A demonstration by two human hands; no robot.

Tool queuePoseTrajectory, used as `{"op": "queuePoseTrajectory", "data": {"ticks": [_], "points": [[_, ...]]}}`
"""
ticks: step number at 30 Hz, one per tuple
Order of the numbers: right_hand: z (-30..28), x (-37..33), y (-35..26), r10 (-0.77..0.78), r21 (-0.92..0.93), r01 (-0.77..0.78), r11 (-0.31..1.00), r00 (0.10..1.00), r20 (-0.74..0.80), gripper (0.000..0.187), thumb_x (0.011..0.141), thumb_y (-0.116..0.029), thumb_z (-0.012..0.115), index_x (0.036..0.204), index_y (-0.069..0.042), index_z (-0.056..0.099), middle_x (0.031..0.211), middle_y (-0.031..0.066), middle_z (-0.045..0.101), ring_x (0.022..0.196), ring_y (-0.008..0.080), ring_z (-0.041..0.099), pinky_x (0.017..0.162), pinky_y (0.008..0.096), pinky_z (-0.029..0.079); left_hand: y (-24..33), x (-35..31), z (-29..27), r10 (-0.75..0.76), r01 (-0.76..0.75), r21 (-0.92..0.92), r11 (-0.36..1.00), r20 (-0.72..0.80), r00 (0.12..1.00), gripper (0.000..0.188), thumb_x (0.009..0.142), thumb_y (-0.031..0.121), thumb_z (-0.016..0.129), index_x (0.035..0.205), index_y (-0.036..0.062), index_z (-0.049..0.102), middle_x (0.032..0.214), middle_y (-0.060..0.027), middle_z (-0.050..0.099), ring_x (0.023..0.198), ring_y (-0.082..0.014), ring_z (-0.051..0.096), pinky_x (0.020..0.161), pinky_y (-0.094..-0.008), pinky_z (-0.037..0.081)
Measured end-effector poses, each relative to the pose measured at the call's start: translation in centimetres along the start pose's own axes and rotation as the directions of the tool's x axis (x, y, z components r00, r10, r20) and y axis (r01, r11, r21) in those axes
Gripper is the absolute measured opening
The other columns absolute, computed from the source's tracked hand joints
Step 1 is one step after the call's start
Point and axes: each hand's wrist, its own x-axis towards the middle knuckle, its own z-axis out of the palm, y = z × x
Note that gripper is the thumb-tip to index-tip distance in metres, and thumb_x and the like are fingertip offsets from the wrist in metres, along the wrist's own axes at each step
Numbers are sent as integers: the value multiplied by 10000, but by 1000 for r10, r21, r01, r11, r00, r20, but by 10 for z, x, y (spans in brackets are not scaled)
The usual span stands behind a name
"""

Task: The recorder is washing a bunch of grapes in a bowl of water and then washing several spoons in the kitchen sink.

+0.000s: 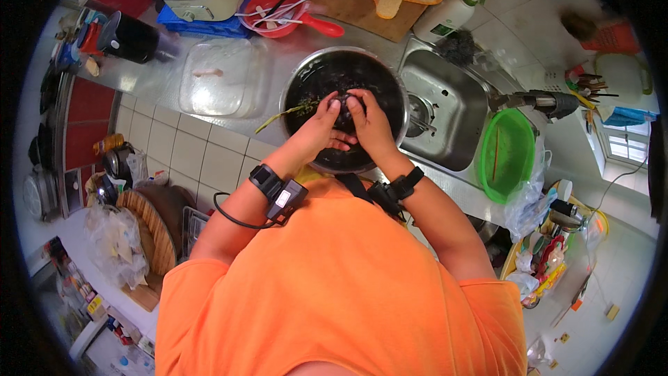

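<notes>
Both my hands are over a round metal basin [399, 80] filled with dark contents, which look like dark grapes in water. My left hand [316, 129] is curled, its thumb and fingertips closed on dark round grapes [342, 103] at the middle of the basin. Facing it, my right hand [370, 125] has its thumb and fingers bent around the same dark cluster. A thin green stalk [296, 109] sticks out over the basin's left rim, beside my left hand. My fingers hide part of what they hold.
Right of the basin is a steel sink [452, 111], then a green plastic basket [492, 160]. A clear lidded container [219, 80] stands left. Behind are a red strainer [278, 17] with utensils, a wooden board [376, 17] with cloths, and a white pump bottle [445, 17].
</notes>
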Motion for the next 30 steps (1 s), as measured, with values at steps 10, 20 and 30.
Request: {"op": "queuePoseTrajectory", "data": {"ticks": [10, 20, 30], "points": [[-19, 29, 20, 533, 579, -438, 688, 846, 7, 383, 914, -152, 506, 1257, -30, 387, 1078, 161, 552, 800, 264, 651, 526, 332, 555, -43, 8, -43, 300, -304, 943, 136, 253, 920, 419, 764, 30, 623, 1175, 93, 573, 1180, -97, 586, 992, -356, 586, 821, -408, 490], [25, -20, 55, -75, -698, 597, 396, 778, 624, 390, 803, -141, 546, 1165, 3, 562, 1266, 191, 509, 1245, 315, 416, 1042, 425, 313, -25, 37, -35, 146, -15, 891, -453, 91, 985, 322, 792, 143, 602, 1109, 125, 547, 1050, -128, 567, 918, -293, 632, 676, -343, 533], [34, 2, 52, 193, -554, 774, 306, 519, 832, 321, 870, -169, 509, 1161, -53, 582, 1037, 133, 593, 882, 268, 610, 825, 381, 414, -35, 31, -51, 252, -48, 798, -601, 246, 936, 380, 773, 204, 637, 1136, 131, 549, 1058, -115, 566, 954, -321, 587, 654, -385, 529]]}}
